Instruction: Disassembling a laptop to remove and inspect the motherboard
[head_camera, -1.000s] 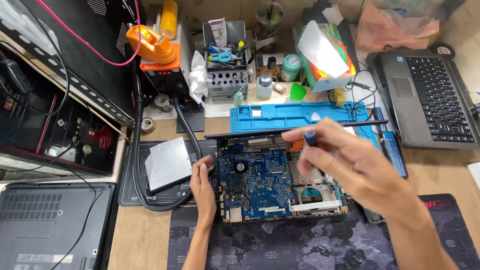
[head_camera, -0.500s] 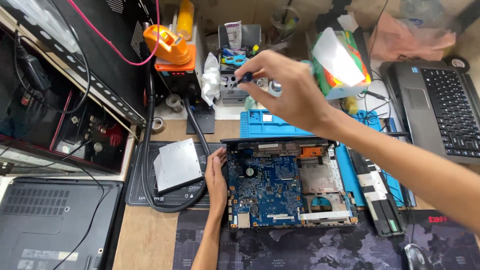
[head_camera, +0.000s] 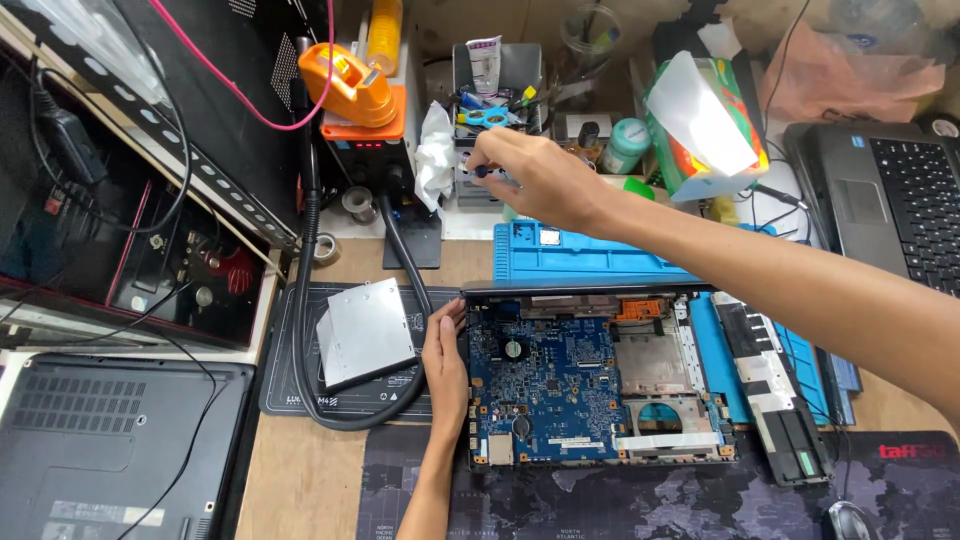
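My left hand (head_camera: 445, 360) lies flat and open against the left edge of the opened laptop (head_camera: 600, 385), near the desk's front edge. My right hand (head_camera: 535, 180) pinches a small screwdriver (head_camera: 487, 171) over the back-edge organiser (head_camera: 495, 110); I risk dropping it onto the bare board.

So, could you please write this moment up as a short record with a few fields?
Setting: cluttered wooden workbench seen from above
Main item: opened laptop base with blue circuit board exposed
Left hand: rests flat against the left edge of the laptop base
Right hand: stretched out over the back of the bench, pinching a small dark-tipped tool near the tool holder
Under the laptop: blue work mat
Left of it: silver drive on a dark mat
Far right: another laptop, open
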